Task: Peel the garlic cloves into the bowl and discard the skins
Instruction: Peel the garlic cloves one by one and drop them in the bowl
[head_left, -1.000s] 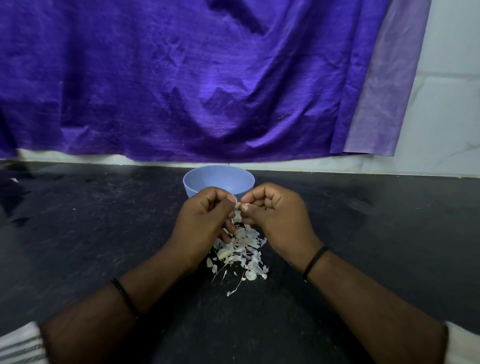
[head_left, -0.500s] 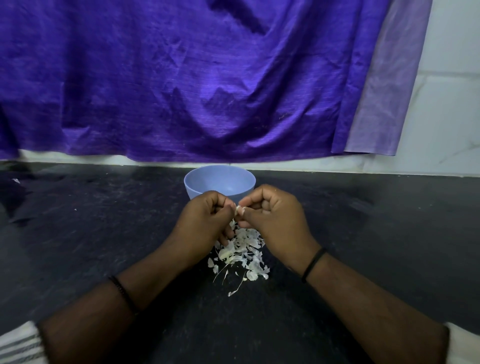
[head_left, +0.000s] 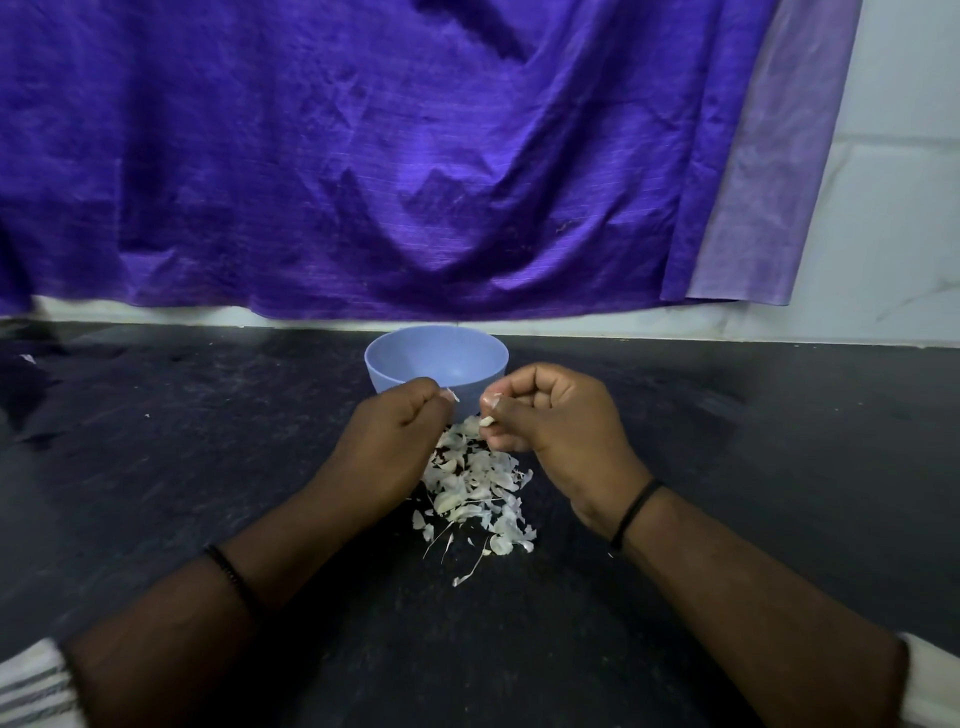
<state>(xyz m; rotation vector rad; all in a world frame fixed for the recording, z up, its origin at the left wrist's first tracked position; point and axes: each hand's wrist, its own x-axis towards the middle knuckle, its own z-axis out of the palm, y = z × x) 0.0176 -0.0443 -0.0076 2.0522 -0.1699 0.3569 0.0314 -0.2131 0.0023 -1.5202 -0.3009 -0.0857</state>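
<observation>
The left hand (head_left: 395, 426) is curled, with thumb and forefinger pinching a small pale flake of garlic skin (head_left: 454, 396) at its tip. The right hand (head_left: 545, 410) is likewise curled, its fingertips gripping a small pale garlic clove (head_left: 487, 421), of which only the end shows. The two hands are held apart, just in front of the round light-blue plastic bowl (head_left: 387, 364) and above the loose heap of white papery skins (head_left: 475, 488) on the dark stone countertop (head_left: 208, 467).

The step in hand appears to be stripping skin from the clove. The bowl's contents cannot be seen from this angle, so progress cannot be judged.

Risks from this position:
- The clove is small and held only at the fingertips; a slip would probably drop it into the heap of skins, where it is hard to tell apart (both are pale).
- The pinched flake is light and may cling to the fingers, then be carried into the bowl.
- The heap lies just beside the bowl; a sweeping wrist could scatter skins against or into it.
</observation>
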